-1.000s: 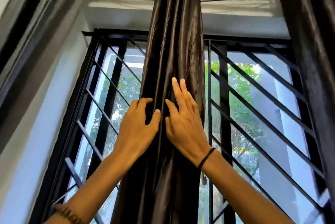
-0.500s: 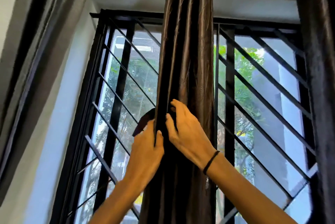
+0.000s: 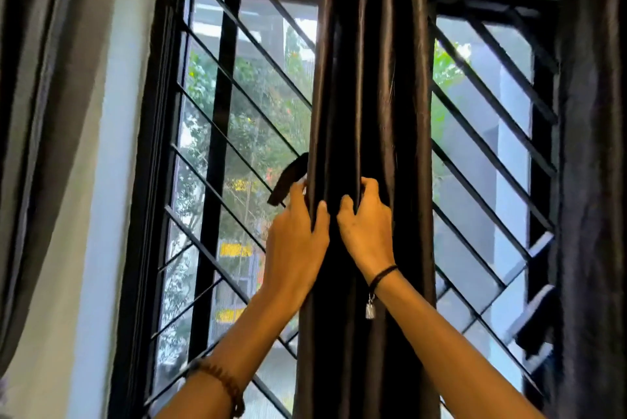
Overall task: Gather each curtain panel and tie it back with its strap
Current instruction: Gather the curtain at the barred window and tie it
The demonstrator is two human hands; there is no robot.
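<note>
A dark satin curtain panel (image 3: 369, 79) hangs gathered in a narrow column down the middle of the window. My left hand (image 3: 298, 242) grips its left folds, thumb in front and fingers tucked behind. A short dark strap end (image 3: 288, 178) sticks out to the left just above those fingers. My right hand (image 3: 368, 225) curls its fingertips into a fold near the panel's middle, right beside the left hand. Whether the strap passes behind the panel is hidden.
A black window grille (image 3: 237, 133) with diagonal bars stands behind the curtain. Another dark curtain panel (image 3: 593, 164) hangs at the right edge, and a grey one (image 3: 37, 96) at the left against the white wall (image 3: 108, 181).
Both hands slid down the gathered panel and went from flat on the cloth to curled into its folds. The strap end appeared at the left. The view tilted downward.
</note>
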